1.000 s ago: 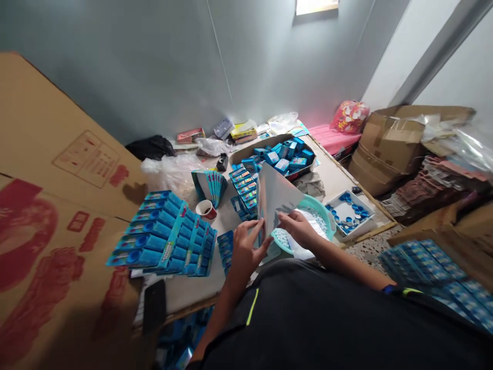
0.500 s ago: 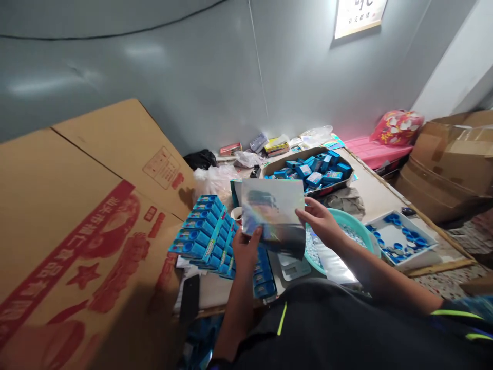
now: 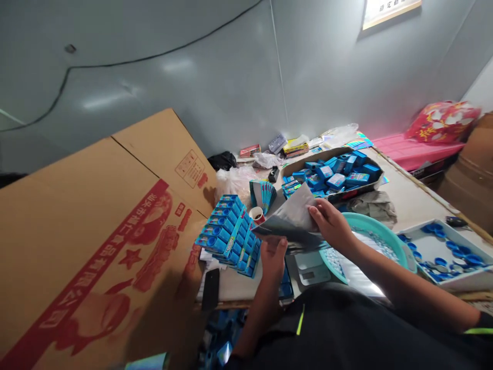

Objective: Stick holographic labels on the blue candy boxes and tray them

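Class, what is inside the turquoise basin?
Small pale pellets show in the turquoise basin. A pale plastic sheet and the right forearm hide part of the contents; the basin's bottom is hidden.

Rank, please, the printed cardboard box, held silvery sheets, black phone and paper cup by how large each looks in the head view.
1. Printed cardboard box
2. Held silvery sheets
3. Black phone
4. Paper cup

Head-worn view, aimed forward and down.
The left hand (image 3: pixel 272 259) and right hand (image 3: pixel 332 224) are viewed closely from above, with the table (image 3: pixel 414 203) below and the grey wall (image 3: pixel 215 97) faced beyond.
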Motion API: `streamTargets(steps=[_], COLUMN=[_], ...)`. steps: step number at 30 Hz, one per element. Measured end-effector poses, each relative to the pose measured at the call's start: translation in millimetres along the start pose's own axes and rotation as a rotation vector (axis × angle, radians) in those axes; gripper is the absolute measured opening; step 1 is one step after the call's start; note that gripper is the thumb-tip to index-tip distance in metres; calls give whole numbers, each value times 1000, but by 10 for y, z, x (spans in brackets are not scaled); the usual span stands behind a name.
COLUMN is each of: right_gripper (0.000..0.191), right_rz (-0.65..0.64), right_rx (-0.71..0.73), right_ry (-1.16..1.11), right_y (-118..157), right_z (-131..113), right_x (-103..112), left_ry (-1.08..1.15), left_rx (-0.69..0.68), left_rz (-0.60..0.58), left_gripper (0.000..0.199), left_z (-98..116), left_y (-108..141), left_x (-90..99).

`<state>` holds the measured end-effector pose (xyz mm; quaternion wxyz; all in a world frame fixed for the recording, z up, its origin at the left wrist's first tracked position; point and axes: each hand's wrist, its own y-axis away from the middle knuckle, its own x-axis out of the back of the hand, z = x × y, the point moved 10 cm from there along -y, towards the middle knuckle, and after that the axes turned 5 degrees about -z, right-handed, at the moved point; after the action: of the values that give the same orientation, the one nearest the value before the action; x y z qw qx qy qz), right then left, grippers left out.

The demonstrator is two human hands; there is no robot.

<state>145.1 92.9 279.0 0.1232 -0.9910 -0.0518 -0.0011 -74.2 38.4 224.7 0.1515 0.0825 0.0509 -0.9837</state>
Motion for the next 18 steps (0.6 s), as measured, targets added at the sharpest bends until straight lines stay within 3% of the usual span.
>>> streamTargets(steps=[6, 8, 10, 14, 16, 18], right_gripper=[36, 37, 38, 39, 39, 39], right_rz=[7, 3, 82, 480, 656, 696], right_rx=[54, 51, 26, -31, -31, -14], right_ry=[4, -23, -23, 6, 60, 111], right_y=[59, 36, -11, -135, -257, -507], right_z=[-73, -82, -47, 112, 179, 252], right_x=[-153, -97, 167, 1125, 1487, 1596], left_ry=[-32, -63, -100, -116, -154, -224], left_rx=[-23, -20, 0, 26, 85, 177], left_rz=[19, 20, 14, 8, 20, 12], left_gripper=[62, 59, 52, 53, 50, 47], left_z=[22, 61, 76, -28, -228, -513], left_y=[-7, -59, -109, -157, -154, -139], left_x=[-58, -53, -23, 146, 264, 342])
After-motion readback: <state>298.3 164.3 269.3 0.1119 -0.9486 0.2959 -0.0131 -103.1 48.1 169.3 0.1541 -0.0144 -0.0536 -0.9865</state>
